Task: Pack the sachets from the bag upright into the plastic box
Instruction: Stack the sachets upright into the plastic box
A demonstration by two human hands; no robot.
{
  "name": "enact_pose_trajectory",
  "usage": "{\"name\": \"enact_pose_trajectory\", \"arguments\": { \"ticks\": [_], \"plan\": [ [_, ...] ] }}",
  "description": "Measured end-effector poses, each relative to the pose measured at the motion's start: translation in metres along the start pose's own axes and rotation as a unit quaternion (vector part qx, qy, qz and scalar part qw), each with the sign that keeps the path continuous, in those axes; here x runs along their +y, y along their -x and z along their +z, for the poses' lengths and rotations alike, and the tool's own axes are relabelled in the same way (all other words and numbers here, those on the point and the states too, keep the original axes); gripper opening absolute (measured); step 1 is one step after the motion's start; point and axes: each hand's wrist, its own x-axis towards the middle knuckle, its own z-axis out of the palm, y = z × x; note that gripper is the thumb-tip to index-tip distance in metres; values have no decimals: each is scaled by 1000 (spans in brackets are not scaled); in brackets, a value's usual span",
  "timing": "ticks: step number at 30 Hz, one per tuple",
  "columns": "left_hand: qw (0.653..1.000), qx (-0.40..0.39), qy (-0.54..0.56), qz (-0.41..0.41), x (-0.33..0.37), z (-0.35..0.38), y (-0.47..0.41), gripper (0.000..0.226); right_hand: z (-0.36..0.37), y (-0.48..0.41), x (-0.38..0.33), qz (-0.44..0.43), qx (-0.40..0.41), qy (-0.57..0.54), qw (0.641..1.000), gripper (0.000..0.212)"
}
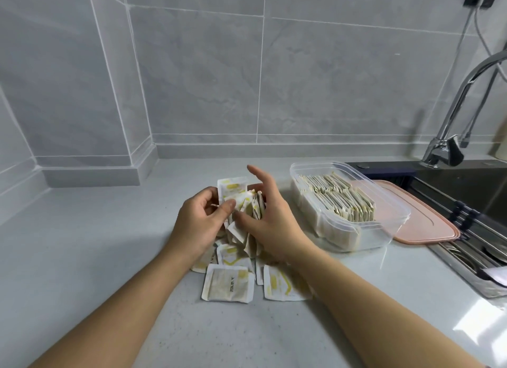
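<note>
A pile of white and yellow sachets (236, 258) lies on the grey counter in front of me. My left hand (200, 219) grips a bunch of sachets (233, 192) standing on edge at the far end of the pile. My right hand (269, 216) presses against the same bunch from the right, thumb low, fingers spread above it. To the right stands the clear plastic box (384, 225), packed with upright rows of sachets (337, 197); its near right corner is bare. No bag is in view.
A pink lid (428, 225) lies under and beside the box, at the edge of a dark sink (466, 192). A chrome tap (450, 137) rises behind it. Grey tiled walls close off the back and left; a raised ledge (90, 175) runs along the left.
</note>
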Motion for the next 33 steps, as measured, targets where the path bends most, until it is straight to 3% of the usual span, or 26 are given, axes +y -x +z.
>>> {"name": "enact_pose_trajectory", "arguments": {
  "ticks": [4, 9, 16, 21, 26, 30, 33],
  "plan": [
    [998, -52, -11, -18, -6, 1, 0, 18, 2, -1, 6, 25, -21, 2, 999, 72],
    [997, -54, -14, -45, -11, -2, -3, 18, -1, -5, 10, 92, -33, -133, 986, 64],
    [993, -108, -15, -38, -3, 6, 5, 51, -2, -11, 10, 134, -9, -261, 956, 60],
    [995, -93, -25, -36, -2, 7, 5, 33, -2, -13, 15, 77, -12, -211, 974, 74],
    [999, -50, -5, -16, 0, 6, 5, 24, -6, -12, 24, 84, -17, -164, 983, 50],
    [1000, 13, 5, 21, 2, 4, 3, 23, -7, -10, 21, 121, -9, 57, 991, 27],
    [998, 52, 23, 40, 3, 3, 1, 23, -6, -8, 18, 91, 3, 113, 989, 44]
  ]
}}
